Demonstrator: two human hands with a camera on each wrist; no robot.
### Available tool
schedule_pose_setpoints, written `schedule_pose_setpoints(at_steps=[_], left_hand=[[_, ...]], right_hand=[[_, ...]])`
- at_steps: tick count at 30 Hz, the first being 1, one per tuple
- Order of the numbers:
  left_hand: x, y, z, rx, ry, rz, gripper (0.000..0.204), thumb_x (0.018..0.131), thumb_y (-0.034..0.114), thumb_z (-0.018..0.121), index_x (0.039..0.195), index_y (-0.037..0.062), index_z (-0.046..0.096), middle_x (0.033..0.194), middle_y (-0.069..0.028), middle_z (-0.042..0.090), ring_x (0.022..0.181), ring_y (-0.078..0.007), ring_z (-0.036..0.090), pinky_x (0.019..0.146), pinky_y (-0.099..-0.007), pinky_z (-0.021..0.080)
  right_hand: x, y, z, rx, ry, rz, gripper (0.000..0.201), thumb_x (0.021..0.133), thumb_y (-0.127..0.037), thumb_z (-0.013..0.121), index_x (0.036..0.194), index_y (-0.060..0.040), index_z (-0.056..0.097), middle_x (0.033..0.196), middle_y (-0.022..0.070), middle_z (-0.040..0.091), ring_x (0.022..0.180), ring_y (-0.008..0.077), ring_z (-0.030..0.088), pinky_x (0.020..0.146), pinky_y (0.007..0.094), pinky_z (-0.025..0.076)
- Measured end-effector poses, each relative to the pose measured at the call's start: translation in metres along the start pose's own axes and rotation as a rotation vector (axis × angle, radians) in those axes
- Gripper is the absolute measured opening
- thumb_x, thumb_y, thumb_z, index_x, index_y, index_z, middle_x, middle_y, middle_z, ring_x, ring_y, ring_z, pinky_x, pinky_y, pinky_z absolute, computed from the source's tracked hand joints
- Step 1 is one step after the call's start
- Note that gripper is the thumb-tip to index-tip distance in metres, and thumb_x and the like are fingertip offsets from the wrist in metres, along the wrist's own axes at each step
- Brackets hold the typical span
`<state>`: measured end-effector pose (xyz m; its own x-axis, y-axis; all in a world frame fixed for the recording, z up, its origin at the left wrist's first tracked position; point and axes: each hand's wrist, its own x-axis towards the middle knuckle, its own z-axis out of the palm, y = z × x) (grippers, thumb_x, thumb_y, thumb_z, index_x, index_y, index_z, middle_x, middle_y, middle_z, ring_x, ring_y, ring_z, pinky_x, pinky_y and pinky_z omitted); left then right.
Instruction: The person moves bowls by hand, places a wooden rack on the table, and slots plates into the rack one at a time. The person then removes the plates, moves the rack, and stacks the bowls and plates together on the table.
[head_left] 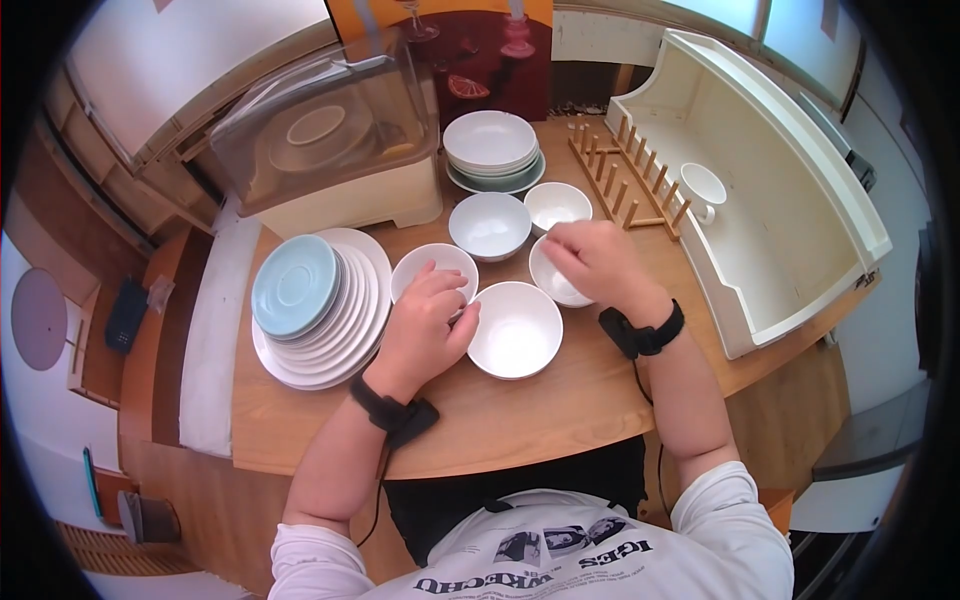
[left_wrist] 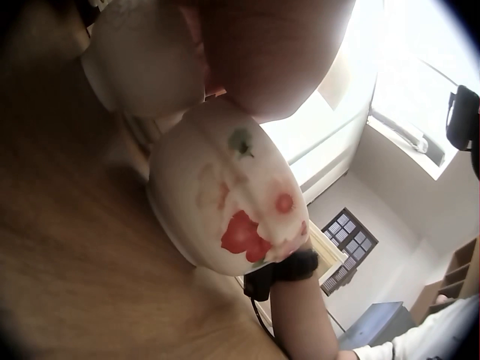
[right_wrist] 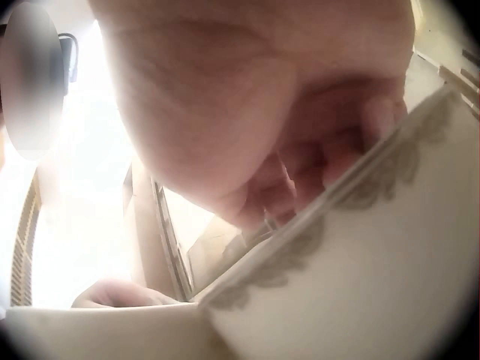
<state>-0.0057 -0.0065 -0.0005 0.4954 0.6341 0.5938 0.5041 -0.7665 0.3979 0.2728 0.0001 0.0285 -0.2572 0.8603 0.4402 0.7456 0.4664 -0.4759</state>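
Observation:
My left hand point(head_left: 428, 318) is over the white bowl point(head_left: 436, 258) at the left of the bowl group, fingers loosely spread across its near side. Its thumb points toward the larger front bowl point(head_left: 515, 330), which shows red flowers and a green leaf outside in the left wrist view. Curled, the fingers of my right hand point(head_left: 605, 262) are over a small white bowl point(head_left: 552, 280) on the right. In the right wrist view a grey-patterned rim point(right_wrist: 315, 232) partly covers these fingertips; I cannot tell whether they pinch it.
Plates point(head_left: 372, 270) are stacked at left, topped by a pale blue saucer point(head_left: 293, 285). Behind stand stacked bowls point(head_left: 490, 140), two single bowls and a lidded box point(head_left: 330, 190). A wooden peg rack point(head_left: 630, 180) and cream dish cabinet point(head_left: 770, 250) holding a white cup point(head_left: 702, 185) are right.

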Motion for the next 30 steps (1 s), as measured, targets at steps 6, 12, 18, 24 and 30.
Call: schedule_pose_setpoints(at_steps=[6, 12, 18, 24, 30], left_hand=[[-0.001, -0.002, 0.003, -0.001, 0.016, 0.023, 0.012, 0.087, 0.005, 0.073, 0.078, -0.0025, 0.071, 0.099, -0.0179, 0.076, 0.103, -0.0326, 0.073, 0.111, -0.0541, 0.049], [0.0, -0.002, 0.002, -0.006, 0.023, 0.036, 0.011, 0.087, 0.004, 0.073, 0.079, -0.0031, 0.071, 0.096, -0.0159, 0.076, 0.097, -0.0316, 0.074, 0.109, -0.0536, 0.051], [0.001, 0.0, 0.002, -0.008, 0.037, 0.033, 0.009, 0.087, 0.003, 0.074, 0.081, -0.0034, 0.073, 0.092, -0.0154, 0.076, 0.093, -0.0302, 0.074, 0.108, -0.0516, 0.053], [0.002, 0.001, 0.003, -0.017, 0.034, 0.02, 0.01, 0.087, 0.004, 0.075, 0.081, -0.0035, 0.073, 0.089, -0.0154, 0.076, 0.088, -0.0302, 0.074, 0.106, -0.0491, 0.055], [0.002, 0.0, 0.003, -0.019, 0.03, 0.022, 0.011, 0.087, 0.005, 0.075, 0.08, -0.0035, 0.073, 0.088, -0.0162, 0.076, 0.086, -0.0312, 0.074, 0.103, -0.048, 0.056]], right_hand=[[0.002, 0.034, 0.008, -0.143, 0.21, -0.087, 0.023, 0.08, -0.008, 0.064, 0.098, -0.0025, 0.077, 0.099, 0.0165, 0.075, 0.102, 0.0344, 0.068, 0.092, 0.0474, 0.053], [0.002, 0.037, 0.005, -0.201, 0.055, 0.014, 0.023, 0.081, -0.009, 0.065, 0.099, -0.005, 0.08, 0.093, 0.0175, 0.075, 0.096, 0.0352, 0.069, 0.089, 0.0477, 0.054], [0.001, 0.041, 0.001, -0.152, 0.015, 0.035, 0.015, 0.084, -0.005, 0.07, 0.095, -0.0015, 0.079, 0.087, 0.018, 0.074, 0.088, 0.0344, 0.069, 0.082, 0.043, 0.055], [0.001, 0.035, -0.012, -0.034, -0.106, 0.072, 0.015, 0.086, -0.002, 0.072, 0.099, -0.001, 0.079, 0.091, 0.0181, 0.074, 0.088, 0.0338, 0.07, 0.08, 0.041, 0.055], [0.002, 0.038, -0.002, 0.004, -0.06, 0.003, 0.018, 0.086, -0.002, 0.071, 0.102, -0.0007, 0.078, 0.093, 0.0185, 0.075, 0.089, 0.0345, 0.07, 0.082, 0.0416, 0.056]])
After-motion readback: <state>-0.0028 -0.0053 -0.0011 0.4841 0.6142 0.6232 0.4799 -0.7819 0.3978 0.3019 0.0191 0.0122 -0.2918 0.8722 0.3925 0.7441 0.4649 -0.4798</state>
